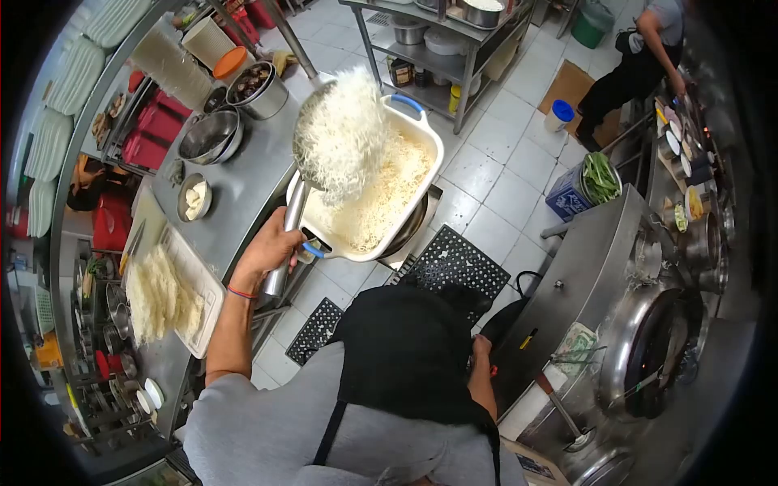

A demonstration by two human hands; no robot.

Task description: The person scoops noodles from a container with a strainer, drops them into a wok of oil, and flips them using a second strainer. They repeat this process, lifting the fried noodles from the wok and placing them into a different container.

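My left hand [271, 249] grips the metal handle of a large strainer ladle [312, 134] that is tilted over a white square basket with blue handles [429, 134]. White noodles [344, 134] spill from the ladle onto the pile of noodles [381, 198] in the basket. The basket rests at the edge of the steel counter [243, 190]. My right hand [481, 350] is low by my apron, next to the steel wok station [583, 267]; whether it holds anything is hidden.
Steel bowls [211, 136] and a small bowl [194, 197] stand on the counter, with a white tray of noodle portions [166, 296] nearer me. A wok [652, 352] sits at right. Black mats [458, 259] cover the tiled floor. Another person [640, 57] works at the far right.
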